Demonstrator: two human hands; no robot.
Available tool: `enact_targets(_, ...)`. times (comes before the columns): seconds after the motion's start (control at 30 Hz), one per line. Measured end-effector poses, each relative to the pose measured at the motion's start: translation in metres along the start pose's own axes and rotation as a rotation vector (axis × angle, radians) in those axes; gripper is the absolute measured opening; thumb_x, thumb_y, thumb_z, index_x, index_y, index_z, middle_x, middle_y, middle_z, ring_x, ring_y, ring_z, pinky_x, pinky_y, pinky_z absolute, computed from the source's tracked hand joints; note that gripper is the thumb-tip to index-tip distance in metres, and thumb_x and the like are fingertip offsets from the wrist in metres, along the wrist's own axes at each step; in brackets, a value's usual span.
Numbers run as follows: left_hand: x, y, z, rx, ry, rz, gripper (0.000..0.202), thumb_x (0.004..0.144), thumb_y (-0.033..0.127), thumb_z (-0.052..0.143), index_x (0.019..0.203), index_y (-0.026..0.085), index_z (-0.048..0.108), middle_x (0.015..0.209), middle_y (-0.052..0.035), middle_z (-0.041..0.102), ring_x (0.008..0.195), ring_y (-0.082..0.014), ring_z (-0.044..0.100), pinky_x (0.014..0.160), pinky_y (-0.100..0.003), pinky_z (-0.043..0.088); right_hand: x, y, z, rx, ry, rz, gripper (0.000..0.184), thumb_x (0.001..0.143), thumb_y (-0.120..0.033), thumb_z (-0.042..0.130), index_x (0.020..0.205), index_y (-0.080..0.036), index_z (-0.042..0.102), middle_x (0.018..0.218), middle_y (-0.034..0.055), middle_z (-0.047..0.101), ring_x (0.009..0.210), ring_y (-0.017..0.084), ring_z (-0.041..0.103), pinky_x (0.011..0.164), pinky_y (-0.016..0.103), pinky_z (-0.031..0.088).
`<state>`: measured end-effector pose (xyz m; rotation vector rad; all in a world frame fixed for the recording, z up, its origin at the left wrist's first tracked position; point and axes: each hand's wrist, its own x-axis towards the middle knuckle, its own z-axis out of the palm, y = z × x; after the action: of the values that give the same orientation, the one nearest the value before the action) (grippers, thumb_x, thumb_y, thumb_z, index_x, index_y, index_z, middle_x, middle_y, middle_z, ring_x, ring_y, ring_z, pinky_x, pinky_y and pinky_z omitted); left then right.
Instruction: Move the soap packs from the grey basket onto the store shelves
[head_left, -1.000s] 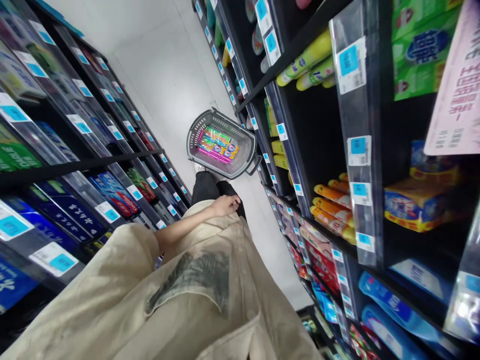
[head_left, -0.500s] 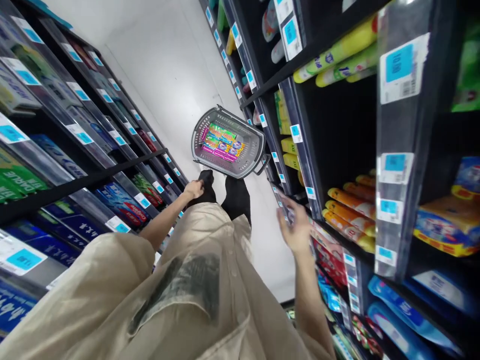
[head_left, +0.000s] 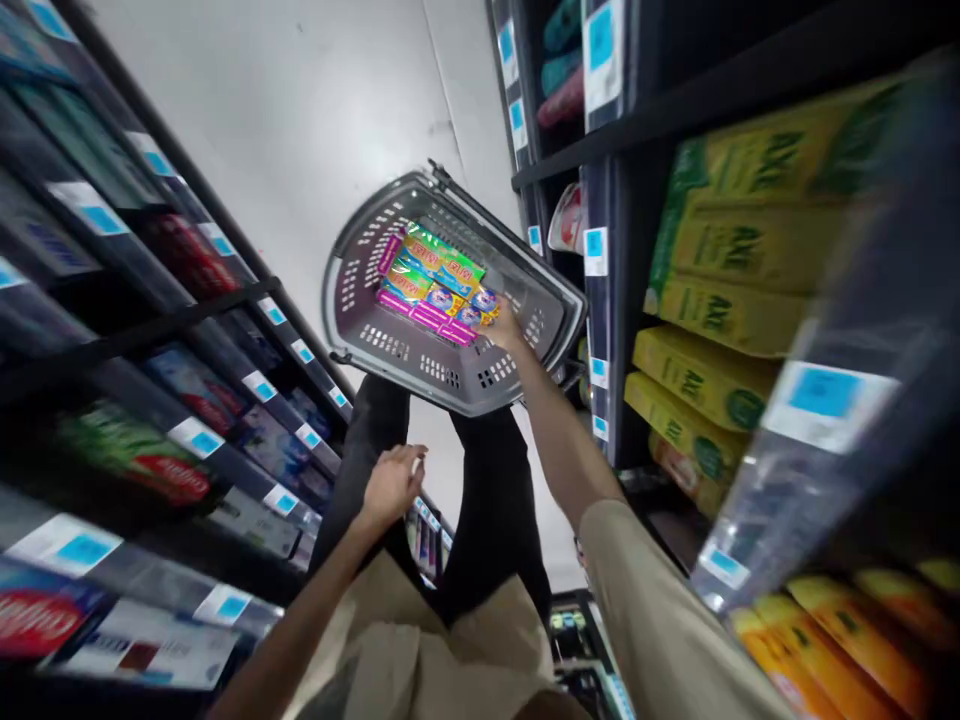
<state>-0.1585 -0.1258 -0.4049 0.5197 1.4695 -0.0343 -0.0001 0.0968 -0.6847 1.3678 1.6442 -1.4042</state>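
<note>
The right hand (head_left: 504, 330) is down inside the gray basket (head_left: 420, 375), with its arm stretched long. Its fingers touch the near right corner of the bright packs (head_left: 431, 285). The hand is blurry, so I cannot tell if it is gripping the packs or only resting on them.

The packs lie flat on the basket's bottom, in the middle. They look like 1 bundle of many small packs, pink, green, yellow and blue. The bundle is longer than it is wide. Its long way runs the same way as the basket's long way. 1 short end points at the right hand, and the other short end points at the basket's far left wall. So the packs lie to the left of the right hand and a bit past it.

The left hand (head_left: 390, 485) is outside the basket, on its near side and well apart from it. It hangs by the black legs (head_left: 487, 500), fingers loose and open, holding nothing. The right hand is much nearer to the packs.

The basket sits on the pale floor (head_left: 300, 110). Dark shelves (head_left: 120, 340) stand on both sides of it. Yellow boxes (head_left: 712, 290) fill the shelves just to the right of the basket.
</note>
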Motion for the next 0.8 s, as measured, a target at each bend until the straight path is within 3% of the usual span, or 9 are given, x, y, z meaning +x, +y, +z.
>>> enact_targets(0.07, 0.028, 0.009, 0.026, -0.208, -0.083, 0.030, 0.030, 0.099, 0.024, 0.043, 0.121, 0.019, 0.061, 0.113, -0.0092, 0.071, 0.107, -0.0224, 0.065, 0.100, -0.039, 0.049, 0.048, 0.033, 0.017, -0.052, -0.022, 0.048, 0.107, 0.061, -0.028, 0.092, 0.148, -0.003, 0.035, 0.145, 0.0238, 0.049, 0.134, 0.027, 0.047, 0.116, 0.042, 0.037)
enact_targets(0.13, 0.047, 0.019, 0.039, -0.337, -0.188, 0.009, 0.031, 0.100, 0.026, 0.043, 0.126, 0.020, 0.059, 0.112, -0.0089, 0.071, 0.102, -0.0210, 0.067, 0.095, -0.038, 0.052, 0.085, 0.062, 0.033, -0.122, -0.055, 0.062, 0.120, 0.051, -0.025, 0.097, 0.150, -0.001, 0.033, 0.150, 0.0262, 0.043, 0.141, 0.032, 0.040, 0.121, 0.043, 0.030)
enact_targets(0.23, 0.061, 0.029, 0.040, -0.294, -0.244, 0.018, 0.033, 0.100, 0.030, 0.044, 0.128, 0.022, 0.059, 0.117, -0.0101, 0.069, 0.110, -0.0252, 0.064, 0.101, -0.045, 0.049, 0.120, 0.098, 0.054, -0.224, -0.117, 0.045, 0.127, 0.046, -0.026, 0.100, 0.151, 0.000, 0.032, 0.152, 0.0280, 0.041, 0.145, 0.038, 0.037, 0.123, 0.046, 0.027)
enact_targets(0.33, 0.064, 0.032, 0.033, -0.317, -0.233, -0.031, 0.033, 0.102, 0.031, 0.041, 0.127, 0.023, 0.060, 0.118, -0.0109, 0.068, 0.113, -0.0251, 0.063, 0.102, -0.045, 0.049, 0.135, 0.118, 0.066, -0.259, -0.124, 0.034, 0.117, 0.050, -0.029, 0.100, 0.147, -0.005, 0.040, 0.147, 0.0246, 0.045, 0.139, 0.039, 0.044, 0.118, 0.049, 0.035)
enact_targets(0.47, 0.065, 0.031, 0.030, -0.319, -0.255, -0.083, 0.032, 0.102, 0.031, 0.042, 0.127, 0.023, 0.060, 0.119, -0.0108, 0.068, 0.114, -0.0255, 0.062, 0.104, -0.046, 0.048, 0.135, 0.119, 0.064, -0.277, -0.075, 0.045, 0.095, 0.060, -0.033, 0.096, 0.138, -0.007, 0.048, 0.140, 0.0203, 0.052, 0.130, 0.033, 0.053, 0.112, 0.046, 0.040)
enact_targets(0.63, 0.068, 0.030, 0.029, -0.342, -0.288, -0.075, 0.032, 0.102, 0.032, 0.042, 0.128, 0.024, 0.060, 0.118, -0.0094, 0.068, 0.113, -0.0238, 0.063, 0.104, -0.045, 0.049, 0.141, 0.101, 0.044, -0.319, -0.165, 0.072, 0.079, 0.076, -0.040, 0.085, 0.137, -0.007, 0.048, 0.142, 0.0166, 0.052, 0.136, 0.024, 0.048, 0.118, 0.038, 0.031)
enact_targets(0.73, 0.070, 0.030, 0.028, -0.341, -0.285, -0.069, 0.033, 0.102, 0.033, 0.042, 0.128, 0.023, 0.060, 0.118, -0.0104, 0.068, 0.113, -0.0241, 0.063, 0.102, -0.044, 0.049, 0.149, 0.092, 0.034, -0.385, -0.236, 0.059, 0.076, 0.073, -0.039, 0.087, 0.131, -0.004, 0.052, 0.142, 0.0191, 0.052, 0.140, 0.027, 0.043, 0.121, 0.040, 0.027)
enact_targets(0.8, 0.071, 0.031, 0.027, -0.345, -0.272, -0.070, 0.033, 0.102, 0.033, 0.043, 0.129, 0.023, 0.060, 0.119, -0.0110, 0.068, 0.113, -0.0239, 0.063, 0.102, -0.043, 0.050, 0.151, 0.088, 0.030, -0.446, -0.279, 0.024, 0.081, 0.061, -0.035, 0.093, 0.126, -0.004, 0.055, 0.142, 0.0204, 0.050, 0.141, 0.031, 0.039, 0.120, 0.043, 0.028)
